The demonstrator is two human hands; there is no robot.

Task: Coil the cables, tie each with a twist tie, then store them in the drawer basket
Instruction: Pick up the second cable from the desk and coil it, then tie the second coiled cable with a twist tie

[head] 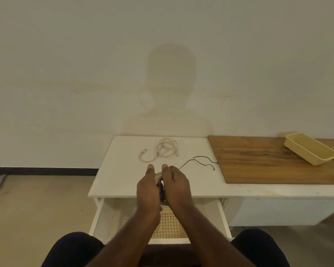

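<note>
Both hands, left hand (148,186) and right hand (175,185), grip the coiled cable (158,177); keep loops tight before taking a twist tie (198,164) at two o'clock.

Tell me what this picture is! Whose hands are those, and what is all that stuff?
A camera sits on a person's head and looks down, so you see their own two arms. The left hand and right hand together hold a coiled pale cable between them. On the white table lie a loose pale cable and two thin black ties. Below the hands a drawer is pulled open with a basket inside. On the wooden board to the right sits a yellow tray.
</note>
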